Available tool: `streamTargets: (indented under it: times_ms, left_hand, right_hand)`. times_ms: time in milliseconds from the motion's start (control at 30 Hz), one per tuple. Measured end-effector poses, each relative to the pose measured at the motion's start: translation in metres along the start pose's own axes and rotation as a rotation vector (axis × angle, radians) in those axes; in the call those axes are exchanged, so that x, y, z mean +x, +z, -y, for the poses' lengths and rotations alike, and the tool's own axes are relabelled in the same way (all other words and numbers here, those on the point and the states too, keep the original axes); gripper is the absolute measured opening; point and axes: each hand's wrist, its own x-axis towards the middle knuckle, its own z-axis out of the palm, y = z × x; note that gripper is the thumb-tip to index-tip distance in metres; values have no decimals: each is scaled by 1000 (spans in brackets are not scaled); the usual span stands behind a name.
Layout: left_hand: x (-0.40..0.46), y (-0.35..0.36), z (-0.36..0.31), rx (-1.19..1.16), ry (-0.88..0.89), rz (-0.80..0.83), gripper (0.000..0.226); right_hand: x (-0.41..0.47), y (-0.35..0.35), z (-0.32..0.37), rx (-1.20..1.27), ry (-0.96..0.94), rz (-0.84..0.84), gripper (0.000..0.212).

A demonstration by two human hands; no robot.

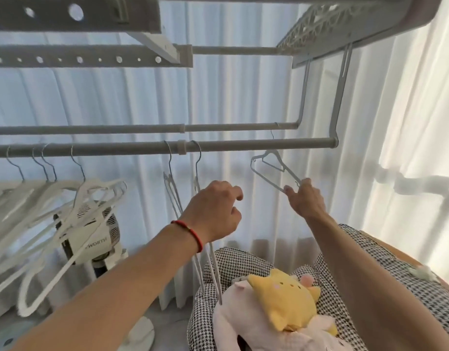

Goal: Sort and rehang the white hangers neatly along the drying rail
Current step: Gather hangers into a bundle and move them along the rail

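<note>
Two grey drying rails run across the view, a front rail (117,148) and a rear rail (112,129). A bunch of several white hangers (66,206) hangs tangled on the front rail at the left. Two more white hangers (170,188) hang edge-on near the rail's middle joint. My left hand (213,214), fingers curled, is in front of these two; its grip is hidden. My right hand (304,198) pinches the lower corner of a single white hanger (271,171), tilted, its hook on the rear rail near the right end.
A white fan (92,236) stands behind the left bunch of hangers. Below my arms is a houndstooth chair (370,274) holding a yellow plush toy (286,300) and a pink one (243,323). White curtains (231,92) hang behind the rails. Rack panels (92,57) hang overhead.
</note>
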Motion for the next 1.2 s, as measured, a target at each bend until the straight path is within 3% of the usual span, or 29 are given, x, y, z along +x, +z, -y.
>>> streamTargets:
  times_ms: [67, 133, 233, 333, 500, 567, 667, 800, 1033, 1133, 1200]
  left_hand:
    - [4, 4, 1, 2, -13, -1, 35]
    - [4, 5, 2, -1, -30, -2, 35]
    - [5, 6, 4, 24, -46, -4, 35]
    - [1, 5, 3, 25, -49, -25, 33]
    - [-23, 4, 11, 27, -73, -241, 19]
    - [-35, 6, 13, 30, -81, -232, 18]
    - [-51, 12, 10, 21, -84, -186, 19]
    - [-79, 17, -7, -55, -49, -278, 17]
    - [-196, -13, -29, -270, 141, -369, 14]
    - [-275, -11, -8, -297, 57, -315, 15]
    - [-323, -2, 15, -263, -150, -179, 12]
  right_hand:
    - [9, 2, 1, 91, -16, 70, 38]
    - [14, 6, 5, 27, -99, 0, 34]
    - [23, 10, 20, -107, -251, -154, 38]
    - [37, 15, 35, -147, -308, -126, 44]
    - [23, 41, 23, -204, -331, -113, 47]
    - [4, 49, 11, -250, -385, -118, 43]
    - [-29, 43, 0, -291, -431, 11, 38]
    - [-78, 23, -8, -265, -364, 250, 34]
    - [-175, 0, -37, -1, -181, 687, 36]
    - [-230, 7, -53, 170, -85, 837, 44]
    - [-267, 15, -58, 247, -76, 911, 47]
